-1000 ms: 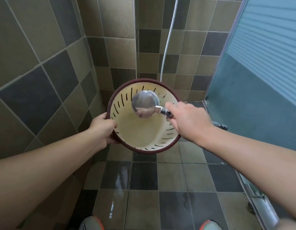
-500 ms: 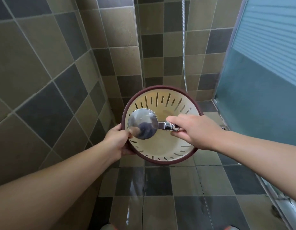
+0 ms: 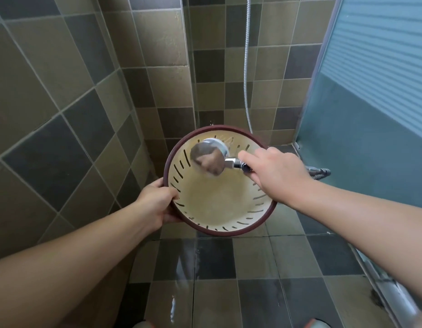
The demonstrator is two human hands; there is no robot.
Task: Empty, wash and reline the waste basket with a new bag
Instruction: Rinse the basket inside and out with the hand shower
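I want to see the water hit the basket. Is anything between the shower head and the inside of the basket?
Nothing visible. The right hand holds the shower head right over the open basket, gripped at its rim by the left hand.

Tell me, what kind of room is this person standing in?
Most likely a bathroom shower stall. The walls and wet floor are tiled, a metal shower hose hangs down the wall, and the right hand holds a chrome shower head over the waste basket.
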